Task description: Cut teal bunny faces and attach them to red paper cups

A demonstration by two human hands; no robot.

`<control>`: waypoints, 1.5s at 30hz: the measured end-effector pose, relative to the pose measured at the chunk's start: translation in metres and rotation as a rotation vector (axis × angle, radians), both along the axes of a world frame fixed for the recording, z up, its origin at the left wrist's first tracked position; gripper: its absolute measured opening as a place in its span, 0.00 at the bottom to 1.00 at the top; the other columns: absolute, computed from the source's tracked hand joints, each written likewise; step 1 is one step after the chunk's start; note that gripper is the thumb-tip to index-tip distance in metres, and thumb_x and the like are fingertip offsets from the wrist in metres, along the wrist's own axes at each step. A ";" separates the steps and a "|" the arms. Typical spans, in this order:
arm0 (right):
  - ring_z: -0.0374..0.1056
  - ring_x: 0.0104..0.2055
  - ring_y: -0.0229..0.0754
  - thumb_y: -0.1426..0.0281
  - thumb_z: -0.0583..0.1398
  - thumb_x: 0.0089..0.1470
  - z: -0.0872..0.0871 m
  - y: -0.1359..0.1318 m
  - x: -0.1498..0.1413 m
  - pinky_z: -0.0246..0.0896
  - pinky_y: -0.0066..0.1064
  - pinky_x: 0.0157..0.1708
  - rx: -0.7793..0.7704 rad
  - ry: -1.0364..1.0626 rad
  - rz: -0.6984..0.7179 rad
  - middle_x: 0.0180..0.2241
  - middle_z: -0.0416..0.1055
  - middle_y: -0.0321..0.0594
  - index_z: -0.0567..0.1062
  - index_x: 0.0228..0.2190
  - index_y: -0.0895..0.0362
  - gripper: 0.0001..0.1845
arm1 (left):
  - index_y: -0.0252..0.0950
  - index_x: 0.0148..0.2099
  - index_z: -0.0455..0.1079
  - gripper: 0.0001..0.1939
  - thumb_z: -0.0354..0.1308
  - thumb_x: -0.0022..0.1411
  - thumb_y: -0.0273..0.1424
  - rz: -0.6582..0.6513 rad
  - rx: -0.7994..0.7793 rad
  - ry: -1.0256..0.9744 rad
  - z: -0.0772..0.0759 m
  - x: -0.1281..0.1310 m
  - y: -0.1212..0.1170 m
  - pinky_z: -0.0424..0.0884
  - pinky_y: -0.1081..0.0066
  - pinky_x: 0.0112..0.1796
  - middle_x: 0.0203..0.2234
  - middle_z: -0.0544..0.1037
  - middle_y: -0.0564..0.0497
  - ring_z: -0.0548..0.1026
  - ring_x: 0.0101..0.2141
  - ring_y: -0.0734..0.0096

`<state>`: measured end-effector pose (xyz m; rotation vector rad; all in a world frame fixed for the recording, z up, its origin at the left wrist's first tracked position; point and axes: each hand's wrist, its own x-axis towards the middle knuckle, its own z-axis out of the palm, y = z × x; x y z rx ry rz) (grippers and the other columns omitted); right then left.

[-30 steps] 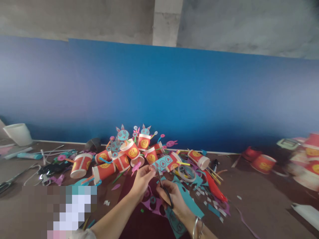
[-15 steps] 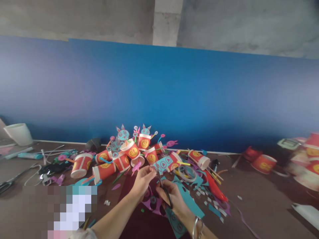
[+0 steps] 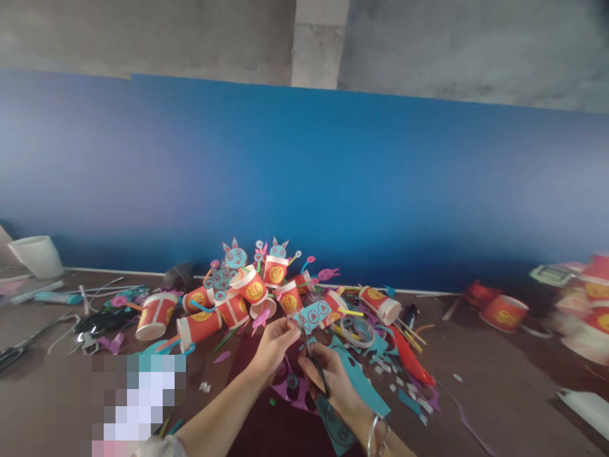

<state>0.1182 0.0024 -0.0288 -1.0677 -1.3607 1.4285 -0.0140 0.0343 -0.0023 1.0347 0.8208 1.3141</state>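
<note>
Head view: left hand [image 3: 270, 350] pinches blue paper [image 3: 316, 314]; right hand [image 3: 341, 382] holds scissors [image 3: 324, 379] near left hand. Maybe snipping; needs still paper.

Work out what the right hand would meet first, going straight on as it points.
The right hand, scissors leading, would probably meet the blue paper strip held by the left hand, though depth is unclear.

Paper strip [image 3: 314, 315], light blue, with a row of drawn circles; slanted, at the near side of the cup pile [image 3: 252, 289]. Scissors [image 3: 313, 357], dark-handled, tilted, nearer the viewer than the cup pile.
</note>
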 end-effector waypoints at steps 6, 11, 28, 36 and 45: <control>0.52 0.10 0.28 0.51 0.64 0.41 -0.006 0.003 0.002 0.49 0.20 0.09 -0.003 0.012 0.010 0.13 0.56 0.25 0.68 0.26 0.56 0.22 | 0.35 0.22 0.64 0.12 0.63 0.45 0.36 0.008 0.029 0.008 -0.002 0.000 -0.001 0.56 0.75 0.27 0.17 0.65 0.57 0.60 0.22 0.76; 0.52 0.10 0.28 0.51 0.64 0.41 -0.004 0.002 0.001 0.48 0.21 0.09 -0.010 0.022 0.002 0.13 0.57 0.25 0.68 0.25 0.56 0.22 | 0.36 0.23 0.65 0.13 0.60 0.50 0.39 0.017 0.083 0.007 -0.003 0.002 -0.002 0.57 0.74 0.29 0.18 0.66 0.56 0.61 0.23 0.75; 0.51 0.09 0.27 0.53 0.67 0.39 0.005 0.001 0.002 0.49 0.19 0.08 -0.025 0.025 0.013 0.12 0.58 0.25 0.68 0.24 0.58 0.22 | 0.35 0.22 0.62 0.12 0.60 0.50 0.33 -0.070 0.068 -0.019 -0.003 -0.004 0.001 0.53 0.76 0.24 0.15 0.64 0.58 0.58 0.19 0.79; 0.50 0.09 0.27 0.52 0.65 0.40 0.009 0.001 0.004 0.47 0.19 0.08 -0.043 0.011 0.047 0.11 0.57 0.25 0.69 0.24 0.58 0.21 | 0.37 0.26 0.60 0.11 0.59 0.51 0.35 -0.164 -0.027 -0.077 -0.005 -0.005 0.001 0.49 0.78 0.17 0.10 0.67 0.59 0.60 0.12 0.80; 0.52 0.09 0.27 0.56 0.65 0.43 0.010 0.003 0.011 0.44 0.18 0.08 -0.050 0.025 0.128 0.11 0.60 0.26 0.69 0.24 0.58 0.18 | 0.37 0.27 0.60 0.10 0.59 0.50 0.33 -0.229 -0.077 -0.080 0.002 -0.011 0.000 0.58 0.78 0.16 0.12 0.74 0.52 0.72 0.15 0.71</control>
